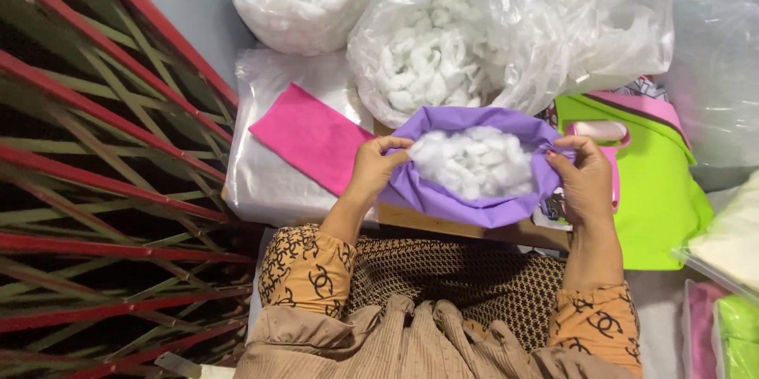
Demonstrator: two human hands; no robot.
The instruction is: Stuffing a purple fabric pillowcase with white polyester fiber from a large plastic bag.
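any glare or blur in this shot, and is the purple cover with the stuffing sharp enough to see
Head view: even, soft light; mild glare on the clear plastic bags; the purple cover and its white stuffing are sharp, as are the left hand and right hand; the red grille bows slightly near the edge.

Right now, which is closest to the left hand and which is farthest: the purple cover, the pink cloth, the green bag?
From the left hand, in the head view:
1. Purple cover: held in that hand, at its fluff-filled opening.
2. Pink cloth: flat on the plastic sheet, just to the hand's left.
3. Green bag: farthest, out past the right hand.
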